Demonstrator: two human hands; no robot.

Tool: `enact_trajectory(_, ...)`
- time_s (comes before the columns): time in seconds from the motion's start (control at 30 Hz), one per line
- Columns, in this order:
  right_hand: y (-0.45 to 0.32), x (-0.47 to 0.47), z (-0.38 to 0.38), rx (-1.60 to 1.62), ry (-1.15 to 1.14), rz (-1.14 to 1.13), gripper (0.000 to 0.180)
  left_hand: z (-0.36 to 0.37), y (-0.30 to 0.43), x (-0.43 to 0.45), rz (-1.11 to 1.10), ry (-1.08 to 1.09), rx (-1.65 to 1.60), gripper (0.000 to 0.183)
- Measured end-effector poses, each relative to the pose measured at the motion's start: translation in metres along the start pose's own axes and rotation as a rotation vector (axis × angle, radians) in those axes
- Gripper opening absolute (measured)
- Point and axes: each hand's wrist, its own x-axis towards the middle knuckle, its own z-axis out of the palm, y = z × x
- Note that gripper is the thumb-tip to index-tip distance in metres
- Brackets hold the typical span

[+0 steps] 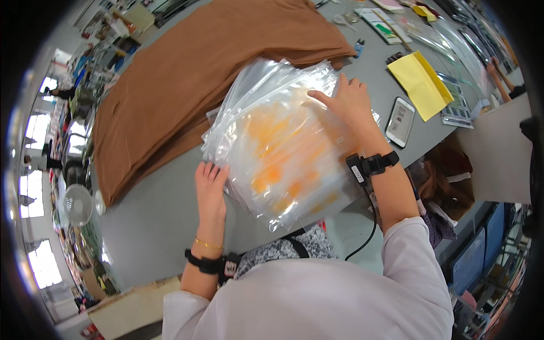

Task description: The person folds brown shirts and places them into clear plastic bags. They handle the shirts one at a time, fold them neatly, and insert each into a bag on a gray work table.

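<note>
A fanned stack of clear plastic bags (280, 144), with blurred orange markings or contents showing through, lies on the grey table (157, 221). My left hand (211, 182) touches the stack's left edge, fingertips at the plastic; whether it pinches a bag cannot be told. Over the stack's upper right is my right hand (348, 100), thumb and fingers spread apart on or just above the plastic. Folded brown fabric (204, 63) covers the far part of the table, and its near edge meets the bags.
To the right lie a smartphone (400, 122), a yellow sheet (420, 85) and small blue-handled snips (359, 48). More packets and papers sit at the far right, near another person's hands (495, 72). A black cable (374, 225) hangs from my right wrist strap. A white fan (78, 205) stands beyond the left edge.
</note>
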Motion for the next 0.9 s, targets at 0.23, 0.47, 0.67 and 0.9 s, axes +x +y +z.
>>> enact_trajectory(0.23, -0.046, -0.037, 0.022, 0.193, -0.116, -0.069, 0.116, -0.021, 0.030, 0.019, -0.152, -0.302, -0.011, 0.057)
enact_trajectory(0.47, -0.053, -0.034, 0.026, 0.056, -0.193, -0.140, 0.120, -0.033, 0.019, 0.016, -0.215, -0.274, -0.252, 0.069)
enact_trajectory(0.67, -0.039, -0.034, 0.023, -0.043, -0.129, 0.002, 0.127, 0.000, 0.002, 0.015, -0.170, -0.340, -0.347, 0.073)
enact_trajectory(0.9, -0.020, -0.025, 0.017, 0.565, -0.203, 0.082, 0.126, 0.007, -0.009, 0.029, -0.086, -0.550, -0.473, 0.071)
